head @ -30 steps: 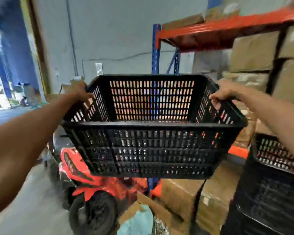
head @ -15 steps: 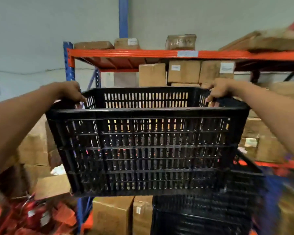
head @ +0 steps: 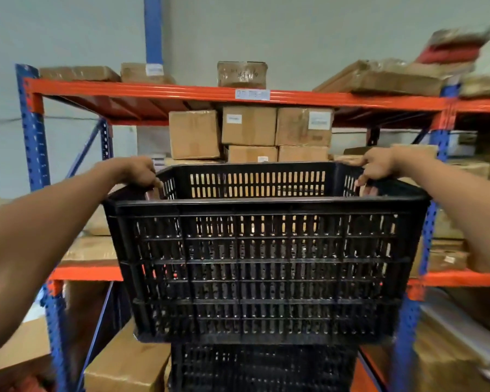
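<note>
The left hand [head: 137, 172] and right hand [head: 379, 166] grip the crate [head: 260, 264] by its 2 end rims. Its long axis spans between them, directly over the stacked crate [head: 263, 366].

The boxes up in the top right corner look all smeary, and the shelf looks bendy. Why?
Head view: the top-right packages are smeared by motion blur; head view: the wide-angle lens bows the orange shelf beam and tilts the blue upright; head view: the black crate, gripped by the left hand and right hand, looks fairly sharp.
</note>
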A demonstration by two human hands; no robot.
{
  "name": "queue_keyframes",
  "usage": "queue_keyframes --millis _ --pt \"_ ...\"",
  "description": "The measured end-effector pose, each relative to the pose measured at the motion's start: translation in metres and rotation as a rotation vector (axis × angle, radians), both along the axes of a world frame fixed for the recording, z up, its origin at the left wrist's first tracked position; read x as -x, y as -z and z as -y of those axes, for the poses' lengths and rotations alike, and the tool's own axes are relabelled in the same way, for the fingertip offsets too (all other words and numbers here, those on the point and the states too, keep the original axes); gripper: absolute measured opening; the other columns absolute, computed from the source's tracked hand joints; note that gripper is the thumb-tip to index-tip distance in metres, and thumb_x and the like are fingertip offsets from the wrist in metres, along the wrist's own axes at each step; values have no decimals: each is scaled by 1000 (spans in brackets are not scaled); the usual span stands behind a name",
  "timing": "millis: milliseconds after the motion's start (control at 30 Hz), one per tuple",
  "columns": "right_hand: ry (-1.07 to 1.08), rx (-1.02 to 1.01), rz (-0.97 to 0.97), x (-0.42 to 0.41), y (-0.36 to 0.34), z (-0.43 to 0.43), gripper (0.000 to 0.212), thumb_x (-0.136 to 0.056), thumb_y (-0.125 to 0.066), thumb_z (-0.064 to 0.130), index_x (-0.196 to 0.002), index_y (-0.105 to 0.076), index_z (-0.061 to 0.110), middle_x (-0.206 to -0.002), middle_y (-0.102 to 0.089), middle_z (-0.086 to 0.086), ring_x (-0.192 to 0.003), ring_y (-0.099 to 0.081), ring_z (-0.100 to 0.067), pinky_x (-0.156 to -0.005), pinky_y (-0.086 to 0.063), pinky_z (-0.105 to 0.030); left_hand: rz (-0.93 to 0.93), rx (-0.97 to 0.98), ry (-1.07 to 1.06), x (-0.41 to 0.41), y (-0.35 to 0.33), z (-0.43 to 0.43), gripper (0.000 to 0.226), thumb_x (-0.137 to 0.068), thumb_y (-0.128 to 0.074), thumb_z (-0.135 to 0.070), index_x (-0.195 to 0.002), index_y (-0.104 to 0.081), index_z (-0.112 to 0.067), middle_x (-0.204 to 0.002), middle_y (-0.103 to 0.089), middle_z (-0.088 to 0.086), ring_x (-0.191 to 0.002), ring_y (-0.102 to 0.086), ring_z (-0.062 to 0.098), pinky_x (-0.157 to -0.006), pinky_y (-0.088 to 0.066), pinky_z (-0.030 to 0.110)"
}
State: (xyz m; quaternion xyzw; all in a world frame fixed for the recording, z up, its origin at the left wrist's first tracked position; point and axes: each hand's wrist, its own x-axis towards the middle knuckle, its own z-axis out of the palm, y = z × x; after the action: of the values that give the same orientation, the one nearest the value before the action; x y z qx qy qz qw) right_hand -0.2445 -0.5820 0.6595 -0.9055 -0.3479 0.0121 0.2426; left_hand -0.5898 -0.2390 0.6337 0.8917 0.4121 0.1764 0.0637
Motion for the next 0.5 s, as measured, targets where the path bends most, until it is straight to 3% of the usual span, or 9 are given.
queue_keyframes --millis 167,367,500 --pt "-7 -14 -68 -59 -5 -13 11 -94 -51 -7 -102 -51 1 -51 -67 -17 -36 -63 -20 -38 -54 -30 26 58 10 -56 -4 -9 19 -91 -64 -19 -89 -67 -1 -88 -65 14 -79 -60 28 -83 -51 38" --pt "-19 -3 -7 -111 -3 -41 18 -88 -63 -4 -102 -56 6 -71 -69 -16 -42 -67 -16 -36 -49 -22 7 42 -1 -99 -10 -27 14 -90 -63 -19 -79 -64 -10 -80 -63 8 -71 -58 20 -75 -46 35" --pt "-22 10 -39 -138 2 -59 13 -89 -61 -6 -88 -58 7 -53 -70 -9 -42 -67 -17 -35 -49 -22 -6 65 4 -128 -13 -38 20 -92 -61 -14 -72 -59 -11 -75 -60 7 -66 -56 20 -72 -45 33"
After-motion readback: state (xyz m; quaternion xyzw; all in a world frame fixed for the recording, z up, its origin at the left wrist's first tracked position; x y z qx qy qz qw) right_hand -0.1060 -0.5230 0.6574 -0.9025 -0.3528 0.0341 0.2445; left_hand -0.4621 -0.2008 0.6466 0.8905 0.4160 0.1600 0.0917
